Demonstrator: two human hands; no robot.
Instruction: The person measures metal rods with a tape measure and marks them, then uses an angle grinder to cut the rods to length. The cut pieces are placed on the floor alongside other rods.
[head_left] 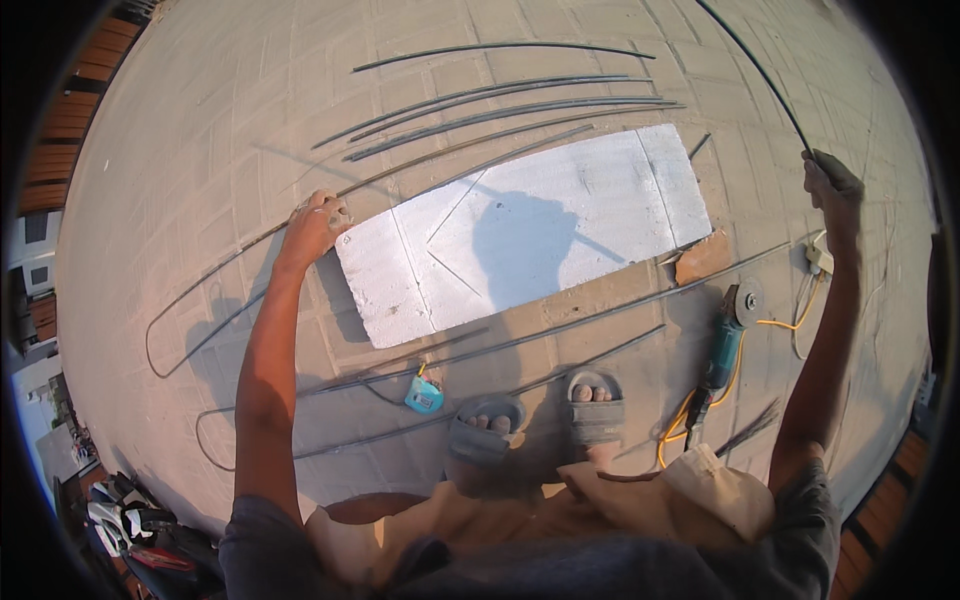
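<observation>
Your left arm stretches toward ten o'clock, its hand (315, 228) palm-down with curled fingers at the white block's (525, 235) left end — whether it grips the bent rod (215, 268) there, I can't tell. Your right arm reaches past two o'clock, that hand (833, 185) closed round a dark rod (763, 73) — its length slanting toward eleven. The block lies ahead, at twelve.
</observation>
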